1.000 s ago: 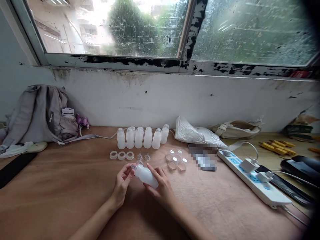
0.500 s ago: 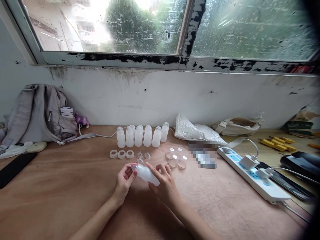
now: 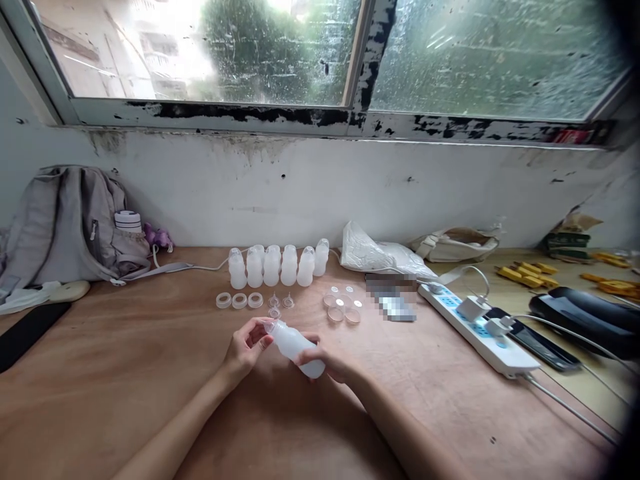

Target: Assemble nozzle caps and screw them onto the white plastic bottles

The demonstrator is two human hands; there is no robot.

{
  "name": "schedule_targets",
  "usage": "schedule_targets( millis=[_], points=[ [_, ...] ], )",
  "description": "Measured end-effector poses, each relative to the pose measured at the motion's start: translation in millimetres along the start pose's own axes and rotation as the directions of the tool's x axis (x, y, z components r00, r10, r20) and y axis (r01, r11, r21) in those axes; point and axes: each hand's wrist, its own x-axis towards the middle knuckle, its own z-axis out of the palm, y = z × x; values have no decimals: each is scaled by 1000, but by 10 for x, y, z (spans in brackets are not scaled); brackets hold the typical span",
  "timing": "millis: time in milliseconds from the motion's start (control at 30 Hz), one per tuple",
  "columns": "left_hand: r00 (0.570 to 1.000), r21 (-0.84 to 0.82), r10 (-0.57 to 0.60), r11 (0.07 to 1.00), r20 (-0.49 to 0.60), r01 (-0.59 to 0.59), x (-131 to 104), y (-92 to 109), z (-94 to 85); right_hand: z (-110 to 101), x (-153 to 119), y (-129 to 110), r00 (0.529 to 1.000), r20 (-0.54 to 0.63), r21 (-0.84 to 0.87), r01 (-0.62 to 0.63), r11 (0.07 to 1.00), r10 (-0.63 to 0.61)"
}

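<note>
A frosted white baby bottle (image 3: 294,343) lies tilted between my hands above the table, its neck pointing up and to the left. My right hand (image 3: 325,360) is wrapped round the lower end. The fingers of my left hand (image 3: 246,345) pinch the clear nipple at the mouth; its details are partly hidden. Just beyond are three loose clear nipples (image 3: 288,301) and three white collar rings (image 3: 239,301). Several clear caps (image 3: 336,314) lie to the right. Behind stands a row of several capped baby bottles (image 3: 271,267).
A power strip (image 3: 480,330) with plugged chargers and cables runs along the right. A white plastic bag (image 3: 370,250) and a pixelated packet (image 3: 395,300) lie near the wall. At left sit a grey backpack (image 3: 75,220) and a black flat object (image 3: 33,333).
My right hand has shifted from fingers spread along the bottle's side to a grip round its base. The bottle is turned more steeply. The camera view has shifted slightly.
</note>
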Motion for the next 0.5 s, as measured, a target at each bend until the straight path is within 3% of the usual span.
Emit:
schedule_targets(
  millis=[67, 133, 233, 367, 500],
  points=[
    [1000, -30, -2, 1000, -12, 2, -1, 9, 3, 16, -23, -19, 998, 35, 118, -53, 992, 49],
    [1000, -80, -24, 997, -11, 23, -8, 12, 16, 63, -37, -35, 1000, -6, 114, -7, 993, 8],
    [997, -145, -67, 988, -45, 60, -19, 6, 42, 161, -29, -39, 978, -186, 47, 109, 993, -99],
    [977, -220, -82, 975, -195, 38, -20, -2, 64, 228, 16, -5, 903, -403, 149, 224, 963, -148],
    [973, -202, -89, 978, -212, 45, -21, 0, 71, 164, 29, 17, 916, -354, 264, 290, 920, -187]
  ],
)
